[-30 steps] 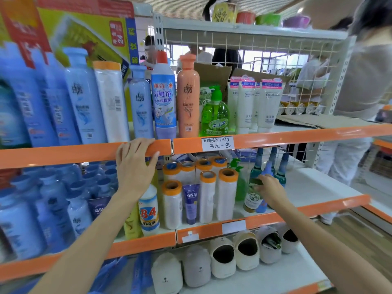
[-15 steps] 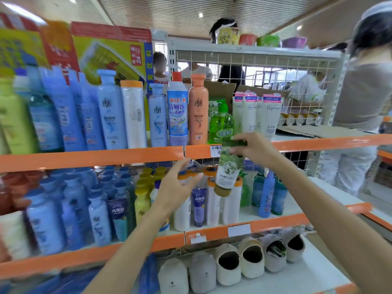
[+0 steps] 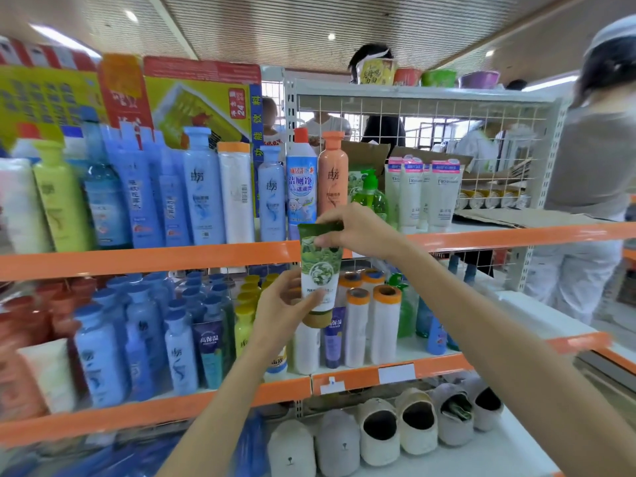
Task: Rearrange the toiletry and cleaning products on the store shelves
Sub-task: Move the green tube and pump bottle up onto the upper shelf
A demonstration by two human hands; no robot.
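Observation:
A green and white tube [image 3: 320, 270] with a gold cap hangs cap-down in front of the orange edge of the upper shelf [image 3: 144, 259]. My right hand [image 3: 358, 232] pinches its crimped top end. My left hand [image 3: 278, 308] holds the tube's lower part, thumb across the label. Behind the tube on the upper shelf stand a blue and white cleaner bottle [image 3: 301, 187], an orange bottle [image 3: 332, 180] and a green pump bottle [image 3: 371, 197]. White rolls with orange ends [image 3: 385, 325] stand on the middle shelf [image 3: 444, 366] below.
Blue bottles [image 3: 144, 332] crowd the middle shelf's left, white facial tubes [image 3: 423, 191] stand at the upper right. Grey slippers [image 3: 413, 428] line the bottom shelf. A person in grey [image 3: 592, 187] stands at the right end of the shelving; others are behind the wire back.
My right hand lifted the green tube from the middle shelf up to the upper shelf's edge. My left hand left the shelf edge and took hold of the tube's lower part.

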